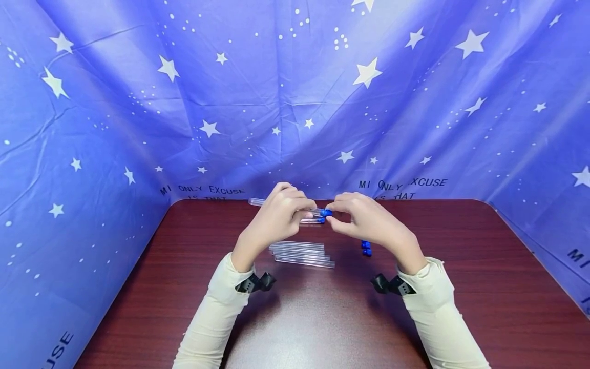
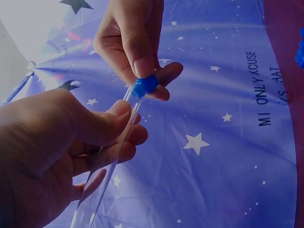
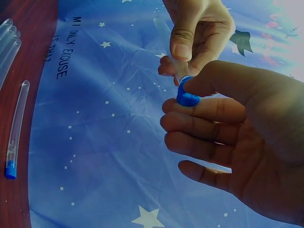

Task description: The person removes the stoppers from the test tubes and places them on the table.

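My left hand (image 1: 282,214) grips a clear test tube (image 2: 97,192) near its mouth, thumb on one side and fingers on the other. The tube slants, its rounded far end showing past the hand in the head view. At the mouth, a blue stopper (image 2: 145,86) is pinched between thumb and index finger of my right hand (image 1: 371,218). In the right wrist view the stopper meets the tube's end, while the other right-hand fingers are spread apart. Beneath the hands, a second tube (image 3: 19,123) with a blue stopper in its end lies on the table.
Several clear tubes without stoppers (image 1: 301,252) lie side by side, nearer to the body. Loose blue stoppers (image 1: 366,248) sit on the table below the right hand. A star-printed blue curtain (image 1: 276,102) hangs behind the dark red wooden table (image 1: 461,246).
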{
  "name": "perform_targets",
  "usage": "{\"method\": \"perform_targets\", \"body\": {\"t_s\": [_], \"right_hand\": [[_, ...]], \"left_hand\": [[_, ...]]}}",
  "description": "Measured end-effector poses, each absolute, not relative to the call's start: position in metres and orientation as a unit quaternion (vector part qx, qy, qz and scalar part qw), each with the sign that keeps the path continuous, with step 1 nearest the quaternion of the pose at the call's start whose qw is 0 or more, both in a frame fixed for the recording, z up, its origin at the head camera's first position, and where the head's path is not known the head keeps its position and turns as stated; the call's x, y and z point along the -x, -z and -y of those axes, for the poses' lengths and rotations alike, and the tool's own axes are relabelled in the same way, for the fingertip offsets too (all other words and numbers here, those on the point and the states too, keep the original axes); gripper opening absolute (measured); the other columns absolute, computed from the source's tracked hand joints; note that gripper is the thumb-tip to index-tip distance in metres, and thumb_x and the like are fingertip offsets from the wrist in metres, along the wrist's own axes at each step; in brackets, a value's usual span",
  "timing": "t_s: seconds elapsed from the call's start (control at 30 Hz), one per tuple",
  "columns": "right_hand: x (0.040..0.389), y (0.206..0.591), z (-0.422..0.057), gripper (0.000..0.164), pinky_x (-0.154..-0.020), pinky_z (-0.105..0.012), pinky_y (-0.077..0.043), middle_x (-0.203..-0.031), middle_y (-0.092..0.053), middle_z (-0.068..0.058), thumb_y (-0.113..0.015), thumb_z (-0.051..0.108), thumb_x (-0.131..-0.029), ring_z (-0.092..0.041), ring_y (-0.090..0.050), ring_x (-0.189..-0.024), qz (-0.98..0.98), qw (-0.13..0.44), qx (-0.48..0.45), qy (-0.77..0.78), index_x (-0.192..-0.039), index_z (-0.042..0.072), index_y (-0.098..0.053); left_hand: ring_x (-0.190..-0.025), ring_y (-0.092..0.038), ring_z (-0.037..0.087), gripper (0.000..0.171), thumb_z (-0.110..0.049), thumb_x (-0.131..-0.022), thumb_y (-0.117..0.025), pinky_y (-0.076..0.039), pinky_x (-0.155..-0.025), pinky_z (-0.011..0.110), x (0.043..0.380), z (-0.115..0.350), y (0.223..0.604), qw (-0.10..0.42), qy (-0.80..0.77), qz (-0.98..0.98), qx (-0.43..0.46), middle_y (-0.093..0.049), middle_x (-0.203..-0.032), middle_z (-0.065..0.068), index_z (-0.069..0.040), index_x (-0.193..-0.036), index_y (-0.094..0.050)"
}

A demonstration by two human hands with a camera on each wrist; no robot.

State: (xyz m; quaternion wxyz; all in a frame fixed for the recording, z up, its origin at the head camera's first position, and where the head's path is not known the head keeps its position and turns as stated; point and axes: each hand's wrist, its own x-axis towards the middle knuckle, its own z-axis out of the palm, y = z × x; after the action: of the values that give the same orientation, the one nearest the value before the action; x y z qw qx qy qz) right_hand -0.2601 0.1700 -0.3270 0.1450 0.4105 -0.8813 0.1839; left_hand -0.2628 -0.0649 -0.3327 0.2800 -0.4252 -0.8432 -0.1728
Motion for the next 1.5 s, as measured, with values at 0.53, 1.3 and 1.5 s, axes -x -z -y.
{"method": "perform_targets", "body": {"t_s": [0.53,1.3,1.5], "right_hand": [[0.26,0.325,-0.17,0.012,-0.07,-0.033,-0.045,-0.079,-0.063,0.003,-0.07,0.019,-0.092,-0.013,-0.051,-0.072,0.886,0.152,-0.402,-0.176,-0.095,0.009,-0.077],[0.267,0.323,-0.176,0.015,-0.076,-0.036,-0.051,-0.083,-0.069,0.004,-0.064,0.017,-0.098,-0.011,-0.061,-0.077,0.903,0.117,-0.351,-0.217,-0.105,0.007,-0.073],[0.272,0.32,-0.175,0.018,-0.075,-0.036,-0.05,-0.082,-0.067,0.004,-0.062,0.021,-0.101,-0.011,-0.059,-0.076,0.908,0.112,-0.349,-0.202,-0.108,0.008,-0.072]], "left_hand": [[-0.076,-0.065,0.016,0.006,-0.011,-0.087,-0.078,-0.046,-0.096,0.039,0.264,0.068,0.33,0.3,0.174,0.839,0.42,-0.073,-0.08,-0.002,-0.011,-0.093,-0.079],[-0.083,-0.066,0.016,0.012,-0.015,-0.09,-0.075,-0.046,-0.095,0.04,0.266,0.065,0.331,0.262,0.173,0.863,0.395,-0.075,-0.09,-0.002,-0.013,-0.101,-0.08],[-0.085,-0.066,0.018,0.014,-0.015,-0.09,-0.075,-0.046,-0.095,0.04,0.27,0.062,0.334,0.252,0.165,0.869,0.392,-0.075,-0.093,-0.001,-0.013,-0.103,-0.079]]}}
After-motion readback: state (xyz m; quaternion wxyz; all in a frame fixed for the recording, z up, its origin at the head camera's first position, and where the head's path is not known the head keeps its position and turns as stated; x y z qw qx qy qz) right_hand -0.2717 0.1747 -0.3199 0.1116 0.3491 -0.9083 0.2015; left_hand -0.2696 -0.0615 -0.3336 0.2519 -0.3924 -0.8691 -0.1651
